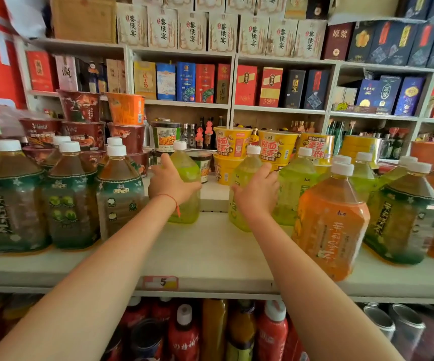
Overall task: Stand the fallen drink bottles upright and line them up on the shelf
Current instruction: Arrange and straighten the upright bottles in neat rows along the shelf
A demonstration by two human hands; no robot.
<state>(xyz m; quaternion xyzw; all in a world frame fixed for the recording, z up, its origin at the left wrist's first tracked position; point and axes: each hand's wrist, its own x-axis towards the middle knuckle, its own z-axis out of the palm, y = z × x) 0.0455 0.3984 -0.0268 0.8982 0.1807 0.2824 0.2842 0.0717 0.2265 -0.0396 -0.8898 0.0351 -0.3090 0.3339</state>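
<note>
Two light green drink bottles with white caps stand upright at the middle of the white shelf. My left hand grips the left green bottle around its body. My right hand holds the right green bottle from its right side, fingers wrapped on it. Both bottles stand a little apart, with a gap between them. To the right a large orange bottle stands at the shelf front. More green bottles stand behind my right hand.
Dark green-labelled tea bottles crowd the left of the shelf, another stands at the right. Stacked instant noodle cups fill the back ledge. Boxed goods line the wall shelves. Red bottles sit on the shelf below.
</note>
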